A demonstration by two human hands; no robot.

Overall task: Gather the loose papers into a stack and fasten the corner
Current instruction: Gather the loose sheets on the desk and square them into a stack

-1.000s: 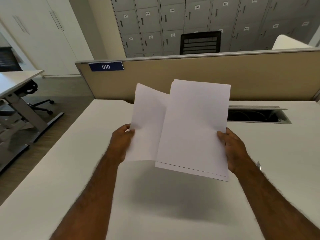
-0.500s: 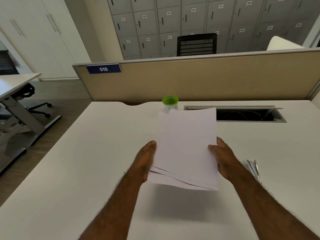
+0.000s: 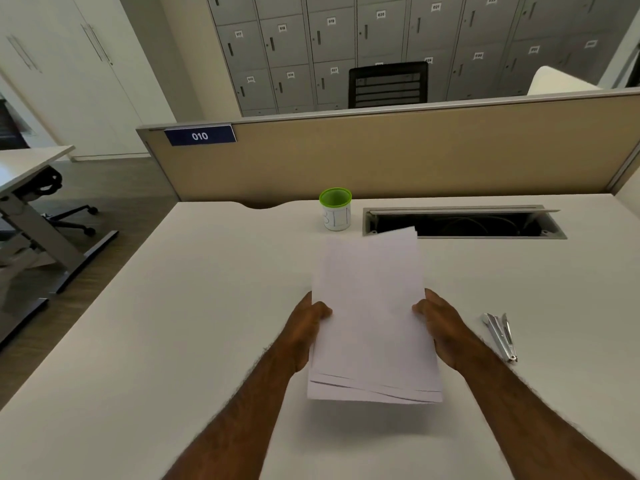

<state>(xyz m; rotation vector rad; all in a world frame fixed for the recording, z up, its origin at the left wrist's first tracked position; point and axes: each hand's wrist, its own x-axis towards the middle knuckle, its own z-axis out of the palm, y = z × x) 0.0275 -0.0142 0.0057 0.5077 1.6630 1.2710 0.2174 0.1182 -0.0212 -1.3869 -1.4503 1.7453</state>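
Desk (image 3: 180,306): white, filling the lower frame.
Papers (image 3: 372,317): centre frame, above the desk — near edges uneven.
Left hand (image 3: 308,327): gripping the papers' left edge.
Right hand (image 3: 441,327): gripping the right edge.
Stapler (image 3: 502,336): right of centre — untouched.

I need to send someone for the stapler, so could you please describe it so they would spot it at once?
Start at the white desk in front of the beige partition. The stapler lies flat on the desk to the right of the right hand, which holds the papers. It is the only shiny metal thing there, long and slim.
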